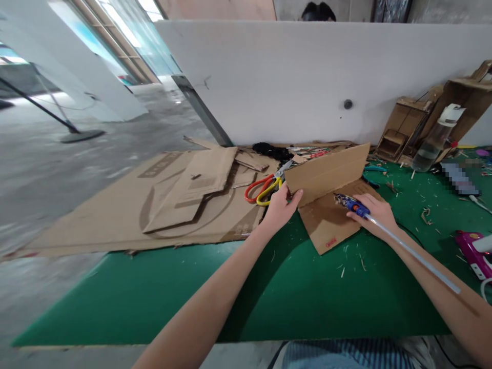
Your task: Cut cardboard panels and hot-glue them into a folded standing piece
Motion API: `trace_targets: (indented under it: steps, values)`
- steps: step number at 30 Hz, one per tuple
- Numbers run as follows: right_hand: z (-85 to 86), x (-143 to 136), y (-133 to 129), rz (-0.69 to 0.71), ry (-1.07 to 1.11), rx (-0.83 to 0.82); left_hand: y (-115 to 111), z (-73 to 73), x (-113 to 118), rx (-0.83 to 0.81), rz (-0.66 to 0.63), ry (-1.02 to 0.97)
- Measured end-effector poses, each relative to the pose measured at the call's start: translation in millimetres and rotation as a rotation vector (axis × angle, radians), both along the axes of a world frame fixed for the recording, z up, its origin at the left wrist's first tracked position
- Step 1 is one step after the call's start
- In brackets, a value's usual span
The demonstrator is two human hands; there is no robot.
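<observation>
My left hand (283, 206) grips the left end of an upright cardboard panel (326, 171), thumb on the near face. The panel stands along a flat cardboard piece (326, 230) with red print near its front corner. In my right hand (374, 212) is a blue hot glue gun (357, 206), fingers closed around it. Its nozzle points left, over the flat piece, near the panel's lower edge. A long clear glue stick (415, 253) sticks out of its back and runs over my right forearm. Scissors (265, 189) with red and yellow handles lie just left of my left hand.
Large cardboard sheets (115, 205) cover the left of the green table (172, 287). A clear bottle (434, 143), cardboard structures (403, 123), a phone (460, 178) and a magenta tool (471, 251) stand or lie at right. A white partition (269, 82) rises behind; scraps are scattered about.
</observation>
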State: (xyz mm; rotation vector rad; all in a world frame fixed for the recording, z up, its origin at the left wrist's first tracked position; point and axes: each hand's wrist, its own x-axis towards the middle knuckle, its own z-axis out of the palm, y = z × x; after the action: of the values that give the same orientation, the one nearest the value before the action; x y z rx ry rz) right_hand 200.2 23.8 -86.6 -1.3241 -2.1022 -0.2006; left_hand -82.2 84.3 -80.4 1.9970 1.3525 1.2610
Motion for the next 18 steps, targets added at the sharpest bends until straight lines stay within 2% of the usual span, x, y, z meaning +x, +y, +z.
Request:
trace_targets:
  steps: [6, 13, 18]
  values:
    - [1.9, 8, 2, -0.097, 0.068, -0.034, -2, 3.3, 0, 0.024, 0.004, 0.034]
    - [-0.3, 18, 14, -0.095, -0.307, -0.105, -2, 4.4, 0, 0.006, -0.009, 0.026]
    - [0.4, 15, 15, -0.086, -0.352, -0.099, -4, 8.1, -1, -0.015, -0.016, 0.045]
